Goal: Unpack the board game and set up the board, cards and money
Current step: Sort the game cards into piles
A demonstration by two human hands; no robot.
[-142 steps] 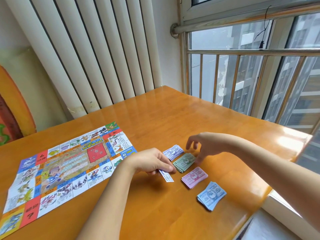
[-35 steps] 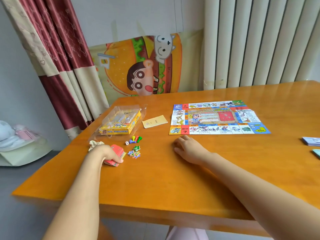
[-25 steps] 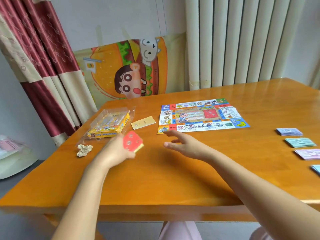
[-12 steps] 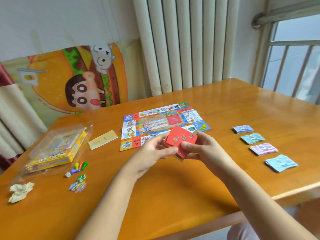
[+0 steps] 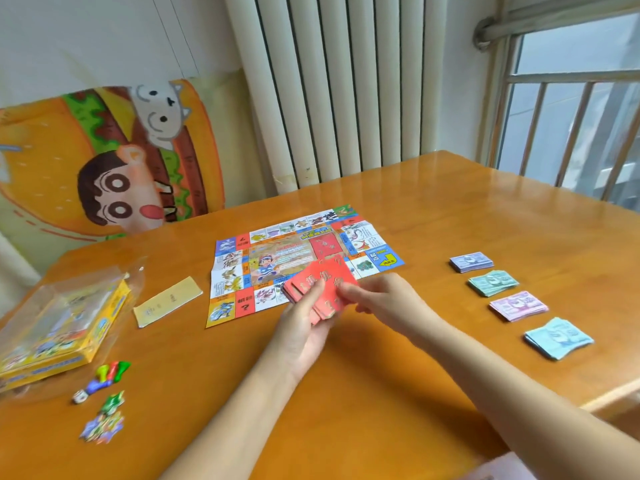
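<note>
The board (image 5: pixel 301 251) is lying unfolded near the counter's far edge; red cards (image 5: pixel 329 271) are being held fanned above its near side; four money stacks (image 5: pixel 518 305) are lining the right edge.

The wooden table (image 5: pixel 346 410) in front of me is orange-brown and shiny. The game board (image 5: pixel 304 261) lies open and flat near the middle. On my right, 4 piles of play money lie in a row, each apart from the next. The purple pile (image 5: pixel 471 262) is farthest from me, then come the green pile (image 5: pixel 493 283), the pink pile (image 5: pixel 518 305) and the light blue pile (image 5: pixel 558 337). On my left is the yellow game box (image 5: pixel 59 327) with clear plastic over it. Between the box and the board lies a pale yellow paper slip (image 5: pixel 168 301). Just beside the box are little coloured pawns (image 5: pixel 110 372), a white dice (image 5: pixel 79 396) and a small bright heap (image 5: pixel 104 424), maybe tiny cut-out pieces.
</note>
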